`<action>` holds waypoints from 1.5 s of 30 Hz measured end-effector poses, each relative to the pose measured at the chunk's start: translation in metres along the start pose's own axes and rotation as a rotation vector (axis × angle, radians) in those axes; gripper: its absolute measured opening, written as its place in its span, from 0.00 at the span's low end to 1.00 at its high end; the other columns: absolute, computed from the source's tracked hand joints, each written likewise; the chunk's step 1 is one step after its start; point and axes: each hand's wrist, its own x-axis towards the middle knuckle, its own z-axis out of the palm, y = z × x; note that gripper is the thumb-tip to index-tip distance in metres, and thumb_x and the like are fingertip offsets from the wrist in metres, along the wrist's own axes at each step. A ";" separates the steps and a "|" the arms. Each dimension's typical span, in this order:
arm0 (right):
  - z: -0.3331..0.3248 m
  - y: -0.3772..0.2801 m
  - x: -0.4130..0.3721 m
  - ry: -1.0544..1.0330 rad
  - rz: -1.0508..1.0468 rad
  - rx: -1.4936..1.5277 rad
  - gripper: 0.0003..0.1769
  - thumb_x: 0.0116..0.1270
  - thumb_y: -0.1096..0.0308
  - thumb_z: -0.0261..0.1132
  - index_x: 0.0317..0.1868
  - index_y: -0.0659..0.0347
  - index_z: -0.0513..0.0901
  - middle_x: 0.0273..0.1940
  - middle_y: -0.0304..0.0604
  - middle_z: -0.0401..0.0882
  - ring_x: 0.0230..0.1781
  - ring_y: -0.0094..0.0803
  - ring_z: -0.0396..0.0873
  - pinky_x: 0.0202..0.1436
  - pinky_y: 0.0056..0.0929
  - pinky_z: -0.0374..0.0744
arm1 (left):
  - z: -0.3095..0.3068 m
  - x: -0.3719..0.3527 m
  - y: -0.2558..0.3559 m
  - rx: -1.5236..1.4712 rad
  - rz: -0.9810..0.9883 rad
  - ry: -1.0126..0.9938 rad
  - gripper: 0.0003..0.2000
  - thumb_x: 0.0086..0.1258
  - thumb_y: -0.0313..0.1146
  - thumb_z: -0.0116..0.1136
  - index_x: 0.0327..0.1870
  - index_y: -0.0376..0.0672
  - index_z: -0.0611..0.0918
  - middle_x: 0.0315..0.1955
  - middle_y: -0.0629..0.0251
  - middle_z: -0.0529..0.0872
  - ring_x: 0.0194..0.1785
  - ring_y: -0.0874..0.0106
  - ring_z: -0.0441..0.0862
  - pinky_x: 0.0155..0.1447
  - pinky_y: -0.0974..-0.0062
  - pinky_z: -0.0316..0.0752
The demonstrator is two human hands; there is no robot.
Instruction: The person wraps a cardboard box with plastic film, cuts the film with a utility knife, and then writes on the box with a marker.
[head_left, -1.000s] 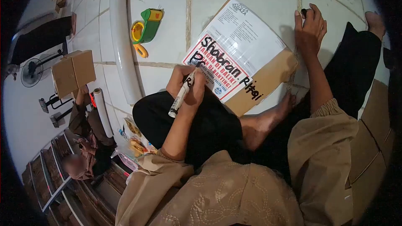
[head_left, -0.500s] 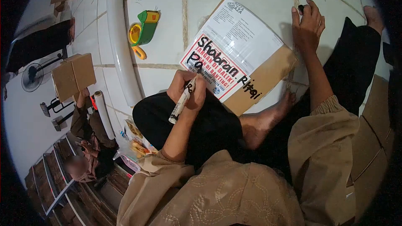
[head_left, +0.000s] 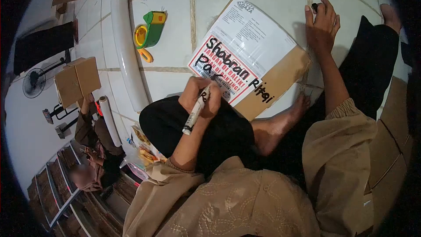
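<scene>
My left hand (head_left: 201, 98) is closed around a white marker pen (head_left: 197, 108), its tip end at the red-and-white sticker on a cardboard box (head_left: 280, 83). Large black handwriting, "Shabran. Rizqi" and "Pa" with a further stroke, runs across the sticker (head_left: 228, 72) and onto bare cardboard. My fingers partly cover the tip and the sticker's lower edge. Above the sticker a printed white paper (head_left: 252, 30) covers the box. My right hand (head_left: 323, 28) rests on the floor to the box's right, a small black marker cap (head_left: 314, 7) pinched between thumb and finger.
Left of the box lie a green-and-yellow tape dispenser (head_left: 151, 30) and a long roll of clear wrap (head_left: 127, 52). Plastic packets (head_left: 147, 153) are near my left knee. At far left, another person (head_left: 98, 145) sits by a carton (head_left: 78, 81) and a fan (head_left: 34, 81).
My left hand and the marker have shifted slightly right and down. A new black stroke shows after "Pa". My right hand stays where it was.
</scene>
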 end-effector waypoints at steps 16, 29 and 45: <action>0.002 0.001 0.000 0.014 -0.008 -0.053 0.17 0.68 0.53 0.52 0.46 0.58 0.73 0.61 0.41 0.63 0.64 0.34 0.60 0.70 0.50 0.47 | -0.003 -0.004 -0.006 0.053 0.013 -0.035 0.08 0.56 0.28 0.62 0.25 0.35 0.76 0.19 0.61 0.79 0.21 0.79 0.74 0.27 0.82 0.70; 0.005 0.004 0.000 0.063 -0.037 -0.003 0.18 0.66 0.52 0.53 0.45 0.57 0.75 0.59 0.43 0.65 0.63 0.38 0.63 0.68 0.56 0.49 | 0.001 -0.006 0.001 0.025 0.102 -0.093 0.07 0.53 0.26 0.62 0.25 0.35 0.75 0.20 0.57 0.80 0.21 0.74 0.78 0.26 0.82 0.71; 0.003 0.004 0.000 0.023 -0.010 -0.033 0.19 0.68 0.51 0.52 0.48 0.58 0.74 0.61 0.40 0.63 0.65 0.35 0.59 0.70 0.48 0.46 | -0.005 -0.011 0.001 0.097 0.112 -0.099 0.06 0.52 0.25 0.61 0.23 0.35 0.75 0.19 0.58 0.79 0.20 0.72 0.78 0.25 0.81 0.72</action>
